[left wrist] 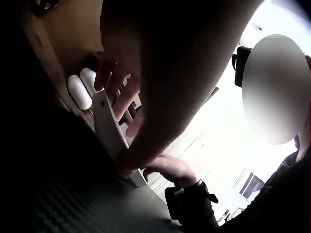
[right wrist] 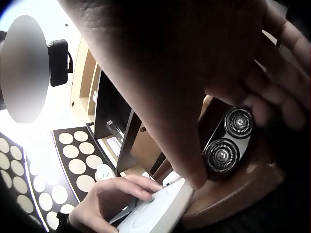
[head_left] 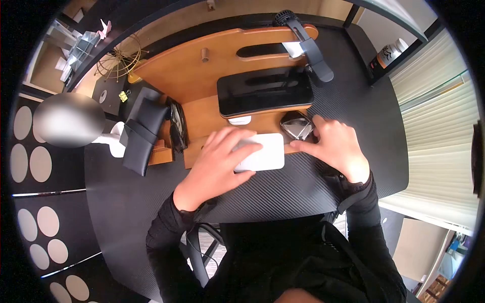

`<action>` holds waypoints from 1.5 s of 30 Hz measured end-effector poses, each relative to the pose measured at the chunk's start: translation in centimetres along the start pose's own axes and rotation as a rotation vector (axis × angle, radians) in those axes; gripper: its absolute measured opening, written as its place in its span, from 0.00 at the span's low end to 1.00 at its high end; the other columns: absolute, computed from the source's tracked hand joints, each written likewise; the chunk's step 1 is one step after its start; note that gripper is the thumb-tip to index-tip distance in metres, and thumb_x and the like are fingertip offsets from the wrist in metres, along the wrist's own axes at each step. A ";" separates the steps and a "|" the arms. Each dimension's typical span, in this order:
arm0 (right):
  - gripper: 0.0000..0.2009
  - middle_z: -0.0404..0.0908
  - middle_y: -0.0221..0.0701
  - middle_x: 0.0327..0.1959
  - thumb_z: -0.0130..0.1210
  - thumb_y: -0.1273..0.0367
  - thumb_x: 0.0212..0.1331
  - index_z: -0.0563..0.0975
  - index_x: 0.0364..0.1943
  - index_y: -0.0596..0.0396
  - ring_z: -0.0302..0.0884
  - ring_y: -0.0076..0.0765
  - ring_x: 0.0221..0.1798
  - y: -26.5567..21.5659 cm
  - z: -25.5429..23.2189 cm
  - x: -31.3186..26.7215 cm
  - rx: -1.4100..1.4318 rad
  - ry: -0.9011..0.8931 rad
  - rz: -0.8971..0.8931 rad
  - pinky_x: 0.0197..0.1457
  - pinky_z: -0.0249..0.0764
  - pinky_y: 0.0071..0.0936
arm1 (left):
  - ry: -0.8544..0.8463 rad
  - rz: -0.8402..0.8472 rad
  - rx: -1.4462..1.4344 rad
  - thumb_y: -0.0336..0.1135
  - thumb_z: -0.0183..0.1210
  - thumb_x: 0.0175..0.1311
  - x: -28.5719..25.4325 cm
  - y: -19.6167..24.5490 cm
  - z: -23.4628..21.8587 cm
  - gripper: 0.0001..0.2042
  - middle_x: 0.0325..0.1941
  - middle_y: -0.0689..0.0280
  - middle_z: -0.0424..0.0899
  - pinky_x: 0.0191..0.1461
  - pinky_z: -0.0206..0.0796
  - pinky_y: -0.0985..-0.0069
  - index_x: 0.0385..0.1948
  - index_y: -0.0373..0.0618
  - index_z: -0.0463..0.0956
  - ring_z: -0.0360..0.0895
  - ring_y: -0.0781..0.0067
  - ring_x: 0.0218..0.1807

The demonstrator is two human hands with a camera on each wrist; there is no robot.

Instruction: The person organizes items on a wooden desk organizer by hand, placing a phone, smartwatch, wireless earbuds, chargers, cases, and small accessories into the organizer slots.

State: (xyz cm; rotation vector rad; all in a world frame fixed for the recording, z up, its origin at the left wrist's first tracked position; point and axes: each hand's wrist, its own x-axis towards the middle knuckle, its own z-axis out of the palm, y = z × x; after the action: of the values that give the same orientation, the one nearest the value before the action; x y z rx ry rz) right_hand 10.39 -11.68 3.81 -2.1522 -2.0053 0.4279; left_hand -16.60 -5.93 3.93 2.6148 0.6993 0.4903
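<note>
My left hand (head_left: 214,156) grips a flat white case with rounded corners (head_left: 268,151) by its edges, at the front of the wooden desk organizer (head_left: 202,108). The right wrist view shows a faint ring on the broad face of this white case (right wrist: 155,211). Beside an electric shaver with round heads (head_left: 296,126), my right hand (head_left: 339,146) has its fingers spread, the thumb near its front and the fingers at its far side. The shaver heads (right wrist: 222,155) face up. A small white rounded item (head_left: 240,120) sits behind the case, partly under the organizer's black shelf pad (head_left: 265,91).
On the organizer's left side stand a black wallet-like holder (head_left: 144,131) and dark folded glasses (head_left: 177,126). Headphones or a dark band (head_left: 310,48) hang over its back right. A bottle (head_left: 389,53) stands on the right shelf. The black desk (head_left: 283,194) curves toward the body.
</note>
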 end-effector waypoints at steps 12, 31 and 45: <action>0.33 0.79 0.35 0.15 0.65 0.37 0.46 0.80 0.17 0.58 0.81 0.41 0.21 -0.3 -0.3 -0.1 -0.030 -0.080 -0.008 0.29 0.76 0.32 | 0.121 -0.080 -0.093 0.31 0.68 0.52 0.2 -1.5 1.9 0.15 0.50 0.64 0.76 0.59 0.64 0.64 0.42 0.46 0.80 0.72 0.57 0.54; 0.24 0.79 0.42 0.20 0.62 0.51 0.57 0.80 0.19 0.60 0.80 0.50 0.27 -0.7 -0.1 0.2 0.061 -0.014 -0.084 0.32 0.73 0.40 | 0.196 0.086 -0.256 0.30 0.64 0.59 -0.3 -3.2 0.6 0.06 0.45 0.68 0.82 0.61 0.64 0.64 0.37 0.47 0.82 0.75 0.59 0.52; 0.24 0.79 0.43 0.19 0.64 0.51 0.56 0.79 0.18 0.61 0.80 0.50 0.26 -0.3 0.3 0.2 0.097 -0.041 -0.044 0.33 0.73 0.40 | 0.117 -0.718 0.285 0.39 0.76 0.39 -9.5 -9.7 -10.6 0.53 0.66 0.46 0.64 0.70 0.59 0.59 0.74 0.56 0.53 0.62 0.41 0.70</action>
State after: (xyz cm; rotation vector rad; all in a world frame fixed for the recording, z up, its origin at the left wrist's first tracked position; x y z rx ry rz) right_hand 10.01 -11.47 3.64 -2.0536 -2.0056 0.5556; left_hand -32.70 -0.31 6.47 2.3459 1.7533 0.3319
